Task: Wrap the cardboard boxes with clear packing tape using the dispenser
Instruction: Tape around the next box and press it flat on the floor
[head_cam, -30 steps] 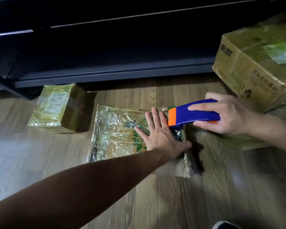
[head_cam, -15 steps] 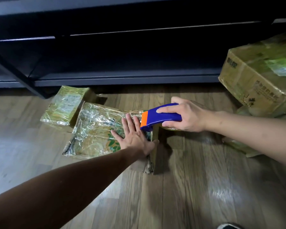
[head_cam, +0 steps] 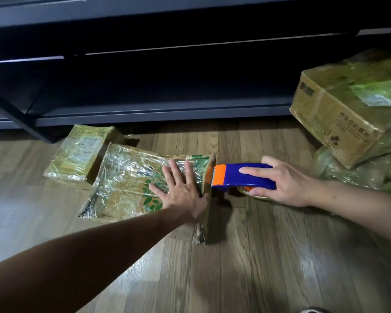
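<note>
A: Where's the box (head_cam: 127,195)?
B: On the floor (head_cam: 269,256), under the left hand (head_cam: 181,193), whose fingers lie flat and spread. The right hand (head_cam: 287,184) is wrapped round the dispenser (head_cam: 248,177) at the box's 3 o'clock edge.
A: Handling?
B: Likely light, crushed-soft and tape-slick. Press its top near that edge.

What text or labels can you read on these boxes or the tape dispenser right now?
Nothing reads clearly.
Side of the big box: printed characters, too blurred to read.
The white label on its top: blurred.
The sticker on the small box: too faint to read.
On the tape dispenser: no text seen.
</note>
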`<state>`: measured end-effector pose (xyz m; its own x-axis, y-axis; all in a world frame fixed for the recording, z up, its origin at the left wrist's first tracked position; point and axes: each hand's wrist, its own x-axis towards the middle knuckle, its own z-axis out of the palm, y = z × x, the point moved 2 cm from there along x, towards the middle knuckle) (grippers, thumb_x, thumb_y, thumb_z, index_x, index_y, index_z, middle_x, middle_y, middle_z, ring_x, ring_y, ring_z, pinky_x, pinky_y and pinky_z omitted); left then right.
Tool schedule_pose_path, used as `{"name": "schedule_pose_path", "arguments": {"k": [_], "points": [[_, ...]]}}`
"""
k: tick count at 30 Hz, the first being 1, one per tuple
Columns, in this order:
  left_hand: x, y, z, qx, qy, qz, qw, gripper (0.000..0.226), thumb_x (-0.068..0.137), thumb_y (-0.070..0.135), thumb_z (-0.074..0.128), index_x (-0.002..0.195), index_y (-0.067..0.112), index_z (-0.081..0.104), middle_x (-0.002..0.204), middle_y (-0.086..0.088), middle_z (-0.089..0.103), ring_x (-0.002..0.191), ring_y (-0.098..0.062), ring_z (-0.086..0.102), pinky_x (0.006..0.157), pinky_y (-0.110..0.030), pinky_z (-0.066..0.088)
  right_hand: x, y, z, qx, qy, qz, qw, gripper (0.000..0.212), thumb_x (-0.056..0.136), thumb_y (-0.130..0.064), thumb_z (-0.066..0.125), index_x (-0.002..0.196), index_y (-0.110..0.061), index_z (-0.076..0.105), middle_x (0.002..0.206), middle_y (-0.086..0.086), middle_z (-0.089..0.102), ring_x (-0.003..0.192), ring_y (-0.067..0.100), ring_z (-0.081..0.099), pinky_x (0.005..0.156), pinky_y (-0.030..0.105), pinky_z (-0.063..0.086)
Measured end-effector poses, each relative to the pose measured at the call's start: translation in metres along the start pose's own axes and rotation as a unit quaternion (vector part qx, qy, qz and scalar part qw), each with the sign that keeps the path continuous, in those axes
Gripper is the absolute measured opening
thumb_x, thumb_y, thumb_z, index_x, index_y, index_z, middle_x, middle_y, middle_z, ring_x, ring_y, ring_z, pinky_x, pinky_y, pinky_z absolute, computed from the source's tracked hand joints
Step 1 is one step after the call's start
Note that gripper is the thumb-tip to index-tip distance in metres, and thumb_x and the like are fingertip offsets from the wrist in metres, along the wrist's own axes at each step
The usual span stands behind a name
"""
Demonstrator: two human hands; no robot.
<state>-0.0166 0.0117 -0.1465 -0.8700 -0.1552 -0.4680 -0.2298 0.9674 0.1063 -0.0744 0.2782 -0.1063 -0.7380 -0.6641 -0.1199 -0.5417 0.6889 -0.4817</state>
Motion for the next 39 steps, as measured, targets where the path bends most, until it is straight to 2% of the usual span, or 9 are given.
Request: {"name": "schedule_pose_path", "arguments": {"k": [6, 12, 18, 21, 23, 26, 30, 35, 39], "points": [[-0.001, 0.006, -0.003, 0.081, 0.017, 0.072, 0.994, 0.103, 0.099, 0.066, 0.035, 0.160, 0.009, -0.025, 0.164, -0.018, -0.036, 0.153, -0.036, -0.032, 0.119, -0.073, -0.011, 0.005, -0.005, 0.018, -0.027, -0.033, 0.006, 0.999, 0.069, 0.088, -0.062, 0.049, 0.152, -0.048, 0.029, 0.100, 0.002, 0.039, 0.077, 0.011, 0.048, 0.067, 0.013, 0.033], [0.004, 0.012, -0.005, 0.064, -0.029, 0.059, 0.996, 0.108, 0.098, 0.062, 0.046, 0.159, 0.008, -0.025, 0.163, -0.018, -0.038, 0.154, -0.036, -0.030, 0.118, -0.076, -0.006, 0.006, -0.009, 0.026, -0.025, -0.039, 0.019, 0.999, 0.068, 0.084, -0.069, 0.039, 0.149, -0.056, 0.021, 0.098, -0.003, 0.035, 0.077, 0.007, 0.046, 0.074, 0.023, 0.041], [-0.006, 0.023, -0.001, -0.030, 0.023, 0.044, 0.998, 0.088, 0.105, 0.039, 0.044, 0.163, 0.011, -0.016, 0.169, -0.017, -0.025, 0.156, -0.040, -0.021, 0.121, -0.073, -0.004, 0.004, -0.012, 0.023, -0.021, -0.035, 0.016, 0.999, 0.065, 0.085, -0.071, 0.035, 0.146, -0.060, 0.016, 0.101, -0.002, 0.037, 0.082, 0.010, 0.051, 0.082, 0.029, 0.050], [-0.013, 0.018, 0.000, -0.142, 0.072, 0.046, 0.986, 0.075, 0.102, 0.033, 0.054, 0.163, 0.007, 0.019, 0.173, -0.018, -0.002, 0.160, -0.036, -0.003, 0.127, -0.057, 0.000, 0.005, -0.013, 0.017, -0.027, -0.023, 0.012, 0.999, 0.062, 0.093, -0.063, 0.046, 0.150, -0.058, 0.021, 0.099, -0.001, 0.037, 0.079, 0.009, 0.049, 0.080, 0.028, 0.048], [-0.018, 0.010, -0.002, -0.165, 0.148, 0.079, 0.972, 0.045, 0.097, 0.037, 0.063, 0.138, 0.017, 0.056, 0.167, -0.010, 0.032, 0.155, -0.030, 0.025, 0.126, -0.048, 0.020, 0.005, -0.014, 0.015, -0.029, -0.020, 0.014, 0.999, 0.061, 0.096, -0.057, 0.052, 0.150, -0.058, 0.022, 0.098, -0.001, 0.038, 0.078, 0.008, 0.049, 0.079, 0.027, 0.047], [-0.024, 0.003, -0.011, -0.091, 0.218, 0.109, 0.966, 0.027, 0.093, 0.047, 0.066, 0.106, 0.024, 0.066, 0.122, 0.002, 0.058, 0.111, -0.019, 0.049, 0.096, -0.038, 0.045, 0.004, -0.017, 0.014, -0.030, -0.026, 0.017, 0.999, 0.061, 0.096, -0.056, 0.053, 0.148, -0.059, 0.021, 0.097, -0.002, 0.038, 0.078, 0.008, 0.049, 0.078, 0.025, 0.048], [-0.011, 0.010, -0.029, -0.014, 0.033, 0.061, 0.997, 0.031, 0.100, 0.050, 0.055, 0.094, 0.020, 0.058, 0.084, 0.002, 0.057, 0.077, -0.018, 0.060, 0.061, -0.031, 0.051, 0.008, -0.020, 0.010, -0.013, -0.032, 0.031, 0.999, 0.061, 0.095, -0.056, 0.056, 0.149, -0.057, 0.029, 0.097, -0.003, 0.038, 0.079, 0.008, 0.050, 0.077, 0.025, 0.047], [0.005, 0.015, -0.035, -0.011, -0.033, 0.084, 0.996, 0.031, 0.104, 0.041, 0.049, 0.095, 0.013, 0.058, 0.082, -0.001, 0.057, 0.071, -0.018, 0.060, 0.054, -0.029, 0.047, 0.022, -0.031, -0.014, -0.002, -0.032, 0.049, 0.998, 0.058, 0.092, -0.061, 0.057, 0.147, -0.048, 0.045, 0.095, -0.006, 0.038, 0.076, 0.008, 0.050, 0.066, 0.016, 0.035], [0.007, 0.009, -0.049, -0.049, -0.047, 0.093, 0.993, 0.032, 0.105, 0.038, 0.050, 0.082, 0.017, 0.052, 0.082, -0.003, 0.060, 0.067, -0.017, 0.060, 0.051, -0.030, 0.048, 0.034, -0.046, -0.032, -0.021, -0.033, 0.054, 0.998, 0.056, 0.090, -0.065, 0.054, 0.143, -0.048, 0.049, 0.097, -0.006, 0.039, 0.078, 0.007, 0.050, 0.067, 0.022, 0.036]]}}
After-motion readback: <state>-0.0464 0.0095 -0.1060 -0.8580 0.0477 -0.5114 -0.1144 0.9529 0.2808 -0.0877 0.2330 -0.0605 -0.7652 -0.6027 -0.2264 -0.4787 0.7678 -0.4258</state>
